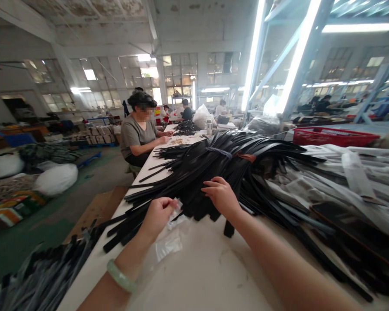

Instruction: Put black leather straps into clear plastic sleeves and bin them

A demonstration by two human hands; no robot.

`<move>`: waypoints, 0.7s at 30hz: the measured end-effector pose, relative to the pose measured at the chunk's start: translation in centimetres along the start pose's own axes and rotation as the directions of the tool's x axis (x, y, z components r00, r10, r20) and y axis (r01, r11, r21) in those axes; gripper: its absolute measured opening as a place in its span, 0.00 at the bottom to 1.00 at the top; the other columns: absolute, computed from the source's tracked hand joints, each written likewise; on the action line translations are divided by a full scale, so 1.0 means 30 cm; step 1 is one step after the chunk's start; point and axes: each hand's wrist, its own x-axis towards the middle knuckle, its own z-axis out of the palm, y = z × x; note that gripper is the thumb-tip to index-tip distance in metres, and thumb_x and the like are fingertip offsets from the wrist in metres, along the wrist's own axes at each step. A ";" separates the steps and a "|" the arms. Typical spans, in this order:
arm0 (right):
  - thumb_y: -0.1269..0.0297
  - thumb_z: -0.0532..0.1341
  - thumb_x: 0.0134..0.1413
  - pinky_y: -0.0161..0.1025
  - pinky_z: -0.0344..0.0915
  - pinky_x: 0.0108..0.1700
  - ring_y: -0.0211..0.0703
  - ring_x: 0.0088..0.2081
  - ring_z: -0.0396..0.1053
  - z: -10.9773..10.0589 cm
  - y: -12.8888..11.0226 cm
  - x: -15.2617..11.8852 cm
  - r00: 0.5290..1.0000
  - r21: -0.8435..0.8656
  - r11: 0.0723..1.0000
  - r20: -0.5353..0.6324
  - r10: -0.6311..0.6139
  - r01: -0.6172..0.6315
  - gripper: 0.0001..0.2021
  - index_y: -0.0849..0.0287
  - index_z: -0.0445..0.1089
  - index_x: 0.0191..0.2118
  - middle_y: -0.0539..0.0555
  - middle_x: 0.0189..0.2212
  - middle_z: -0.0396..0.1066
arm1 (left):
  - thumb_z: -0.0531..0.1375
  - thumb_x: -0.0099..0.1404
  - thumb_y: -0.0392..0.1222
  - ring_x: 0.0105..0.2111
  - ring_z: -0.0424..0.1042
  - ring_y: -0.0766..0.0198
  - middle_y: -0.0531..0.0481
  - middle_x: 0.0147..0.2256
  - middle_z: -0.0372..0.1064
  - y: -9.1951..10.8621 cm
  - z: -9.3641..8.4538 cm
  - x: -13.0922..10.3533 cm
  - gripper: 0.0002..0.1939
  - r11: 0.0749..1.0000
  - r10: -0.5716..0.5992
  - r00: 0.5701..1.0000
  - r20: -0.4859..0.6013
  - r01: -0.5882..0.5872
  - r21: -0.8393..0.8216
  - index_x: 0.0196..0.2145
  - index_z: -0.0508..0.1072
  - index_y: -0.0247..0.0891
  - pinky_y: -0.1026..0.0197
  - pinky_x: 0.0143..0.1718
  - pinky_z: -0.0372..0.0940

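Observation:
My left hand [158, 216] is closed, thumb and fingers pinched on a small piece of clear plastic [178, 208]. Below it, more shiny see-through plastic [169, 246] lies on the pale table [207, 276]. My right hand [223, 197] is open, its fingers stretched out and slightly bent over the ends of a large heap of black strips [194, 181]. Whether the fingertips touch the strips, I cannot tell. A purple tie [219, 152] and a brown band [247, 158] go round parts of the heap.
A co-worker [141, 129] sits along the table's left edge, hands over small pieces. White plastic-wrapped bundles [330, 177] and a red crate [335, 137] lie to the right. More dark strips [48, 272] are low on the left, near a cardboard sheet [99, 209].

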 end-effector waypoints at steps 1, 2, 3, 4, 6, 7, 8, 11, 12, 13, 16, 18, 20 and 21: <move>0.68 0.58 0.56 0.48 0.61 0.51 0.50 0.47 0.62 -0.008 -0.010 -0.001 0.998 -0.014 1.000 -0.052 0.025 -0.026 0.11 0.49 0.78 0.39 0.52 0.44 0.73 | 0.60 0.52 0.55 0.18 0.55 0.70 0.55 0.16 0.60 -0.003 0.002 0.000 0.19 1.000 0.008 1.000 -0.006 -0.008 -0.007 0.22 0.73 0.33 0.65 0.20 0.48; 0.67 0.59 0.56 0.48 0.61 0.50 0.50 0.45 0.62 -0.013 -0.021 -0.003 0.993 -0.021 0.998 -0.109 0.054 -0.057 0.11 0.48 0.77 0.40 0.52 0.44 0.73 | 0.61 0.52 0.54 0.18 0.56 0.69 0.54 0.16 0.61 -0.005 0.004 0.000 0.18 1.000 0.014 1.000 -0.015 -0.014 -0.019 0.22 0.74 0.33 0.65 0.21 0.49; 0.66 0.59 0.56 0.47 0.62 0.48 0.50 0.44 0.62 -0.015 -0.032 -0.004 0.984 -0.022 0.996 -0.157 0.084 -0.088 0.11 0.47 0.77 0.40 0.54 0.43 0.72 | 0.62 0.51 0.52 0.19 0.58 0.69 0.53 0.17 0.63 -0.007 0.004 0.000 0.16 0.999 0.015 1.000 -0.023 -0.016 -0.030 0.22 0.74 0.33 0.65 0.22 0.51; 0.66 0.59 0.56 0.45 0.62 0.46 0.49 0.42 0.62 -0.015 -0.041 -0.006 0.976 -0.021 0.993 -0.186 0.114 -0.120 0.11 0.47 0.77 0.40 0.55 0.41 0.71 | 0.63 0.49 0.50 0.20 0.60 0.68 0.52 0.18 0.65 -0.009 0.005 0.000 0.14 0.999 0.011 0.999 -0.032 -0.012 -0.037 0.22 0.74 0.33 0.64 0.23 0.53; 0.67 0.58 0.55 0.41 0.63 0.42 0.46 0.37 0.64 -0.011 -0.048 -0.011 0.976 -0.022 0.985 -0.143 0.166 -0.171 0.11 0.49 0.78 0.39 0.55 0.35 0.70 | 0.64 0.47 0.47 0.21 0.62 0.67 0.51 0.19 0.68 -0.010 0.005 -0.002 0.12 0.998 -0.009 0.999 -0.051 0.007 -0.054 0.22 0.75 0.34 0.64 0.25 0.55; 0.68 0.59 0.54 0.40 0.63 0.40 0.45 0.36 0.66 -0.009 -0.045 -0.013 0.980 -0.030 0.982 -0.071 0.184 -0.186 0.12 0.50 0.78 0.39 0.55 0.33 0.70 | 0.65 0.46 0.47 0.21 0.62 0.67 0.51 0.19 0.68 -0.011 0.005 -0.004 0.12 0.998 -0.019 0.998 -0.058 0.015 -0.067 0.21 0.74 0.34 0.63 0.25 0.56; 0.70 0.59 0.52 0.39 0.63 0.40 0.44 0.35 0.67 -0.008 -0.039 -0.015 0.980 -0.040 0.979 0.013 0.201 -0.200 0.12 0.51 0.78 0.39 0.54 0.33 0.71 | 0.65 0.45 0.47 0.21 0.62 0.67 0.52 0.19 0.67 -0.010 0.005 -0.005 0.12 0.997 -0.021 0.998 -0.065 0.016 -0.080 0.20 0.74 0.34 0.63 0.25 0.57; 0.72 0.60 0.45 0.37 0.62 0.39 0.44 0.36 0.70 -0.015 -0.018 -0.018 0.948 -0.067 0.967 0.187 0.255 -0.247 0.15 0.53 0.77 0.39 0.52 0.35 0.74 | 0.67 0.42 0.46 0.20 0.61 0.69 0.54 0.17 0.64 -0.008 0.005 -0.008 0.13 0.995 -0.003 0.994 -0.108 -0.008 -0.102 0.17 0.69 0.35 0.64 0.25 0.56; 0.73 0.60 0.43 0.36 0.62 0.38 0.44 0.36 0.70 -0.020 -0.014 -0.017 0.941 -0.058 0.965 0.213 0.262 -0.255 0.16 0.53 0.77 0.40 0.52 0.34 0.74 | 0.68 0.42 0.46 0.20 0.61 0.69 0.55 0.17 0.64 -0.006 0.005 -0.009 0.14 0.995 0.000 0.993 -0.121 -0.012 -0.101 0.16 0.68 0.35 0.64 0.25 0.56; 0.73 0.60 0.42 0.36 0.62 0.37 0.44 0.35 0.70 -0.027 -0.011 -0.015 0.936 -0.025 0.964 0.234 0.262 -0.263 0.17 0.54 0.77 0.41 0.52 0.33 0.75 | 0.68 0.42 0.46 0.20 0.60 0.69 0.55 0.17 0.63 -0.004 0.005 -0.009 0.14 0.995 -0.002 0.992 -0.125 -0.010 -0.099 0.16 0.67 0.36 0.65 0.25 0.56; 0.69 0.60 0.42 0.34 0.61 0.29 0.41 0.27 0.69 -0.041 -0.006 -0.002 0.917 0.175 0.918 0.257 0.305 -0.355 0.12 0.59 0.78 0.35 0.51 0.23 0.73 | 0.68 0.43 0.46 0.21 0.62 0.69 0.54 0.19 0.65 0.002 0.008 -0.009 0.14 0.994 -0.023 0.997 -0.076 0.015 -0.108 0.19 0.70 0.35 0.64 0.26 0.56; 0.64 0.60 0.45 0.34 0.59 0.26 0.39 0.22 0.66 -0.045 0.005 0.008 0.893 0.270 0.855 0.215 0.395 -0.443 0.09 0.62 0.76 0.26 0.51 0.18 0.69 | 0.68 0.44 0.47 0.23 0.64 0.67 0.53 0.21 0.68 0.004 0.012 -0.010 0.13 0.993 -0.024 0.999 -0.027 0.021 -0.115 0.22 0.73 0.35 0.64 0.28 0.58; 0.60 0.59 0.47 0.34 0.58 0.24 0.39 0.20 0.65 -0.046 0.019 0.016 0.866 0.308 0.810 0.150 0.477 -0.500 0.11 0.63 0.74 0.26 0.51 0.16 0.67 | 0.68 0.44 0.46 0.25 0.67 0.65 0.51 0.23 0.70 0.003 0.017 -0.011 0.13 0.994 -0.015 1.000 0.017 0.017 -0.110 0.24 0.74 0.34 0.63 0.30 0.60; 0.60 0.59 0.48 0.34 0.59 0.24 0.38 0.20 0.65 -0.048 0.025 0.020 0.854 0.313 0.797 0.126 0.505 -0.517 0.11 0.63 0.74 0.30 0.50 0.17 0.67 | 0.68 0.43 0.45 0.26 0.67 0.64 0.51 0.24 0.71 0.002 0.019 -0.011 0.12 0.995 -0.009 0.999 0.036 0.013 -0.103 0.24 0.75 0.35 0.62 0.31 0.61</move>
